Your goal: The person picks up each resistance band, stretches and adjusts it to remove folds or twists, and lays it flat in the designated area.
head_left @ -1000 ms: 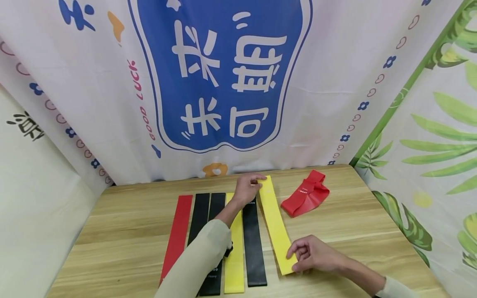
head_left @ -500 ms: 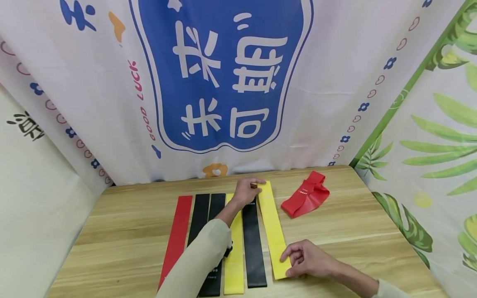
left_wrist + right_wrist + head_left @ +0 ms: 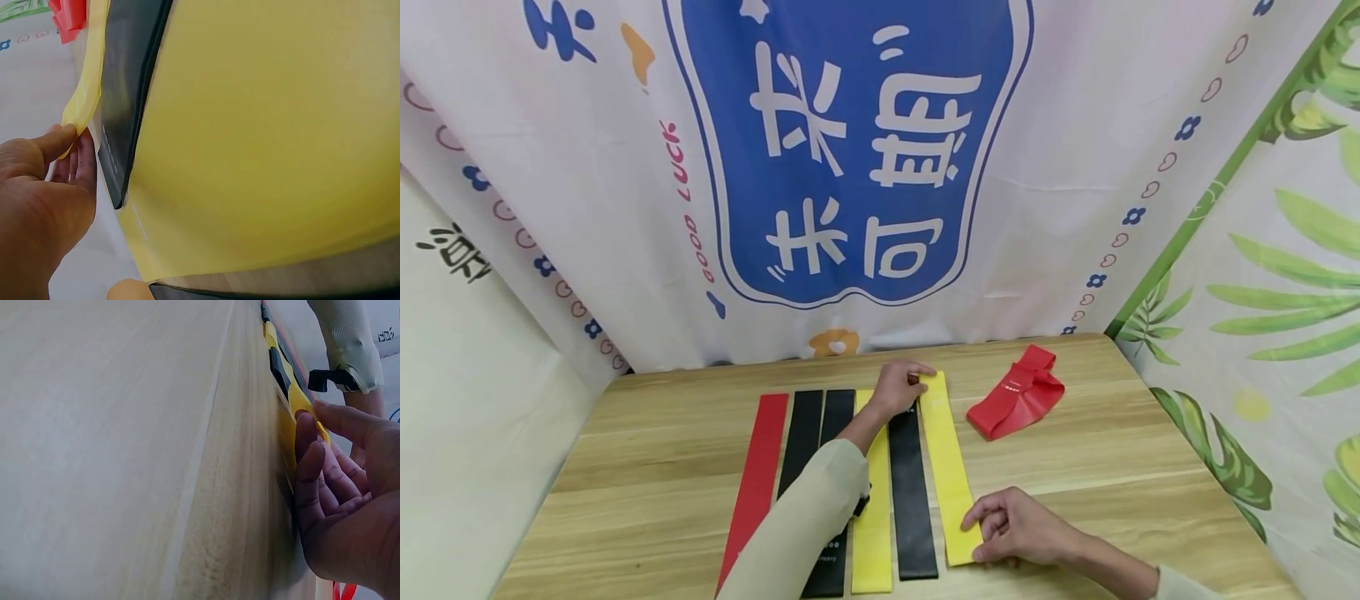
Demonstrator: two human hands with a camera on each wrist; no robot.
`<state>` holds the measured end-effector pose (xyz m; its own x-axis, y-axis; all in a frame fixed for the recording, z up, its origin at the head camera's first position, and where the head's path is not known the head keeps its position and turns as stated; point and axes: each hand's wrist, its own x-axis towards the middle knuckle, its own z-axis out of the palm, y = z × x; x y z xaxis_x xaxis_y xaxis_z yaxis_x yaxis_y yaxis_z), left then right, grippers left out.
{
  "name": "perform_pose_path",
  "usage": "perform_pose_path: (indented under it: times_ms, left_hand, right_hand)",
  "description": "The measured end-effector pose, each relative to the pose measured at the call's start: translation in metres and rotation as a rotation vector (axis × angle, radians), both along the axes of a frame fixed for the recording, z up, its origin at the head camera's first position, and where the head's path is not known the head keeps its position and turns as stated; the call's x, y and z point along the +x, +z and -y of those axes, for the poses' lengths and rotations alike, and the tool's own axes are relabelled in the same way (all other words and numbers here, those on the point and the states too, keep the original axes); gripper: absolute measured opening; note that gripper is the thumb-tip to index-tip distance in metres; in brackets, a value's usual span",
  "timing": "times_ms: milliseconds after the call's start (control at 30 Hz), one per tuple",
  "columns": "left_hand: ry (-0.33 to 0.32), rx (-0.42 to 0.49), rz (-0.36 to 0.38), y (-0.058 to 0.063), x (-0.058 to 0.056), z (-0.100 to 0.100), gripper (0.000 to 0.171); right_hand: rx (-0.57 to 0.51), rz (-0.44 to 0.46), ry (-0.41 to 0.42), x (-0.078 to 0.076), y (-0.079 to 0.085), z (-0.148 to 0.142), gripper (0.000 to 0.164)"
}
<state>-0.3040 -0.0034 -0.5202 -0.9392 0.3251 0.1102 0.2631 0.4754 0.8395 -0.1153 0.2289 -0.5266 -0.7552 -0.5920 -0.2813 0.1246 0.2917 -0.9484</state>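
A flat yellow resistance band [image 3: 947, 454] runs lengthwise between both hands, just right of a black resistance band [image 3: 913, 492]. Its far end is pinched by the left hand [image 3: 898, 388]; in the left wrist view, thumb and fingertips of the left hand [image 3: 50, 181] grip that yellow end, slightly lifted. At the near end, the right hand [image 3: 1018, 527] pinches the corner between thumb and fingers. The right wrist view shows the right hand [image 3: 350, 475] holding the yellow edge close to the tabletop.
Left of the black band lie another yellow band [image 3: 872, 533], two black bands [image 3: 801, 433] and a red band [image 3: 756, 475], side by side. A twisted red band [image 3: 1018, 392] lies at the back right of the wooden table [image 3: 647, 467]. A printed curtain [image 3: 1037, 208] hangs behind.
The held yellow band has shifted toward the person, and its near end has swung left closer to the black band. Both hands moved with it; the other bands stayed put.
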Motion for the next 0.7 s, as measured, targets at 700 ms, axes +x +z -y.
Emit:
perform_pose_path:
  times_ms: [700]
  left_hand:
    - [-0.077, -0.161, -0.081, 0.0003, 0.0031, 0.0006, 0.033]
  right_hand:
    - [0.076, 0.077, 0.034, 0.0002, 0.0044, -0.0017, 0.020]
